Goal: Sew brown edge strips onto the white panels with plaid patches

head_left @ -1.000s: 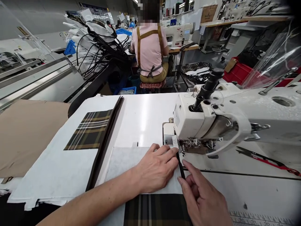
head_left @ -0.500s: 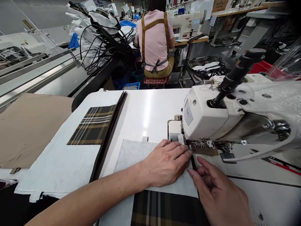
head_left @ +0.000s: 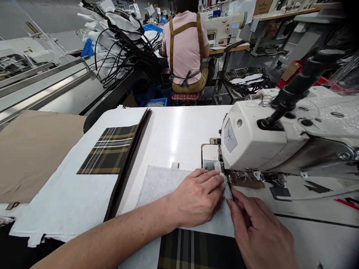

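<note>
Garment sewing workshop on a factory scale: an industrial sewing machine (head_left: 252, 140) set on a white counter (head_left: 179, 130), another machine (head_left: 226, 28) on a farther counter, a co-worker (head_left: 185, 48) in a strapped apron seated before it, heaped bundles of white fabric pieces (head_left: 120, 26) with black straps, blue plastic bins (head_left: 88, 48), a stack of plaid cloth panels (head_left: 109, 151), more workstations (head_left: 269, 26) beyond.

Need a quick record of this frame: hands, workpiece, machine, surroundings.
left hand: flat on white fabric sheet
right hand: fingers at dark strip along the sheet's edge
machine: white industrial sewing machine, beside both
table: plaid fabric panel, second plaid piece
background: seated co-worker
</note>
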`<state>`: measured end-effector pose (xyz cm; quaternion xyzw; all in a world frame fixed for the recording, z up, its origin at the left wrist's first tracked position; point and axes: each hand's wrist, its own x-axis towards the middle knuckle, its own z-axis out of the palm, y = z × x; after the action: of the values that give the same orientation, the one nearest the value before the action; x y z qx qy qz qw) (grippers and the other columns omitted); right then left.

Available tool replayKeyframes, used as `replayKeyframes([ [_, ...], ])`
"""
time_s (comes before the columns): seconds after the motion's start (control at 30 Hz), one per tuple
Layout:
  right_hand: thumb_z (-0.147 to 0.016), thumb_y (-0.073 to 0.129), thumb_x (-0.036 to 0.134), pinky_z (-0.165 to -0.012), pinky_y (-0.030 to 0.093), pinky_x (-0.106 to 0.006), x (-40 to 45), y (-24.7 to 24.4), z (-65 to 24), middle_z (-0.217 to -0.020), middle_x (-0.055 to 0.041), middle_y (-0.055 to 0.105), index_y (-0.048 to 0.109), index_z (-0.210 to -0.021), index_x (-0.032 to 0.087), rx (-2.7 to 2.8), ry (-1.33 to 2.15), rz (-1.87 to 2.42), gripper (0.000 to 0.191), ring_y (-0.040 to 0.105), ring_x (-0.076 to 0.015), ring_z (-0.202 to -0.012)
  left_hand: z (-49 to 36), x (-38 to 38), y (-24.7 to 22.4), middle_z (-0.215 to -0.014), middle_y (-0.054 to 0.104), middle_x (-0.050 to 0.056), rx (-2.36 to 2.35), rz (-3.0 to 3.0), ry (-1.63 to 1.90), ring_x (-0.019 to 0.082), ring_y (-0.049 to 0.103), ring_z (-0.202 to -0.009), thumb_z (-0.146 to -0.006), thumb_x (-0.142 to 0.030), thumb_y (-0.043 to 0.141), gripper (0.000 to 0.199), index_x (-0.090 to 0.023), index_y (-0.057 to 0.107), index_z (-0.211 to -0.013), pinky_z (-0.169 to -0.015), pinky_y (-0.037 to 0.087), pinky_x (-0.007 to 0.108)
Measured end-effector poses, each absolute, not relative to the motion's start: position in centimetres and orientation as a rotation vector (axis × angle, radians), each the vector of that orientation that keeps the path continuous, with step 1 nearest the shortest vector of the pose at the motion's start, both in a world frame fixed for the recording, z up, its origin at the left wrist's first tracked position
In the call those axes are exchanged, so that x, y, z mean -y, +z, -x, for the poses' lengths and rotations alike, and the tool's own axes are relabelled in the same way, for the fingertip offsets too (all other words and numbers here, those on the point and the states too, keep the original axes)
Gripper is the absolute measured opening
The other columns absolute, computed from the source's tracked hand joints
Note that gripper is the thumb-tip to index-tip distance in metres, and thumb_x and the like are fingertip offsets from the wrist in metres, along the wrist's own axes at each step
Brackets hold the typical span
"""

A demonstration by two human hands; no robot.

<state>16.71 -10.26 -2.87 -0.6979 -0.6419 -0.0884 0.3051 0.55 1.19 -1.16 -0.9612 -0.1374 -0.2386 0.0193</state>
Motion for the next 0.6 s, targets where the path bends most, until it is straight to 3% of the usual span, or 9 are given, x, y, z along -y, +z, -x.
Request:
replayKeyframes([
  [0.27, -0.113, 0.035, 0.052, -0.066, 0.045, -0.033, 9.3, -2.9, -16.4, -0.096, -0.0066, 0.076, 0.075, -0.108, 0.013, 1.61, -0.241, 1.877, 0.056, 0.069, -0.0222, -0.08, -1.0, -2.1, -1.3, -0.125, 0.073, 0.013, 0.431, 2.995, -0.794, 0.025, 0.068, -0.12, -0.103, -0.021, 0.054, 0.026, -0.005, 0.071, -0.113, -0.101, 0.053, 0.038],
  [0.6, -0.111, 0.037, 0.055, -0.066, 0.044, -0.033, 9.5, -3.1, -16.4, -0.094, -0.0042, 0.072, 0.072, -0.111, 0.017, 1.567, -0.093, 1.901, 0.052, 0.066, -0.0201, -0.077, -1.2, -2.4, -1.7, -0.128, 0.072, 0.015, 0.451, 3.02, -0.722, 0.026, 0.066, -0.124, -0.106, -0.024, 0.05, 0.031, -0.005, 0.07, -0.119, -0.105, 0.052, 0.04],
])
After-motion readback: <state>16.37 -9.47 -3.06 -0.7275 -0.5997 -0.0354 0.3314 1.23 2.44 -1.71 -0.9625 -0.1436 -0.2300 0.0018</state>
